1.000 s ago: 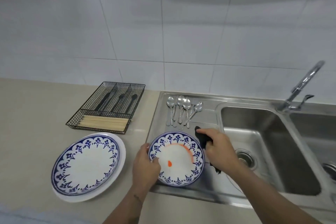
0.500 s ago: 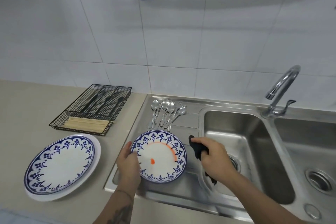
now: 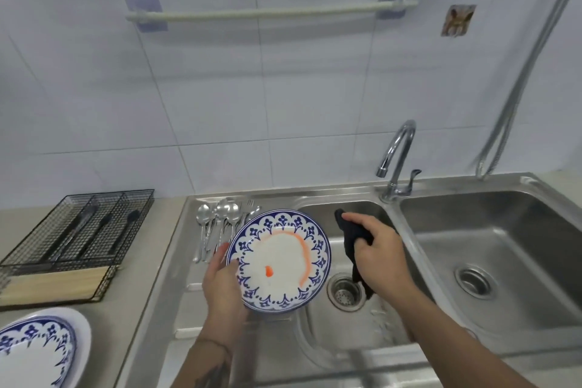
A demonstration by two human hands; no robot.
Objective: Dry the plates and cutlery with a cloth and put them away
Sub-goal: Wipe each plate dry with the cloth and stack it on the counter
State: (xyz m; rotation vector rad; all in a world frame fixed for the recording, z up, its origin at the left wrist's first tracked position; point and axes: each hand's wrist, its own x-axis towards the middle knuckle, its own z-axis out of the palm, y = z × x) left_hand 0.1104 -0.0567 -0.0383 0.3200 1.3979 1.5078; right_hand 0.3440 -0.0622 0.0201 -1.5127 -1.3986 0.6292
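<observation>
My left hand (image 3: 222, 280) grips the left rim of a blue-and-white plate (image 3: 280, 258) with orange marks, lifted and tilted over the steel drainboard (image 3: 176, 261). To its right my right hand (image 3: 374, 246) holds a dark cloth (image 3: 354, 238) bunched in its fingers, its tail hanging over the left basin; cloth and plate are apart. Several steel spoons and forks (image 3: 220, 224) lie on the drainboard behind the plate. Another blue-patterned plate (image 3: 34, 353) rests on a larger white plate at the bottom left.
A black wire cutlery tray (image 3: 78, 230) with dark utensils and wooden chopsticks (image 3: 53, 282) sits on the counter at left. A double sink (image 3: 504, 261) with faucet (image 3: 396, 161) lies right. A towel rail (image 3: 267, 12) is on the tiled wall.
My left hand has lifted the plate off the drainboard and tilted it. My right hand with the cloth has risen over the left basin. The view has shifted right and tipped up.
</observation>
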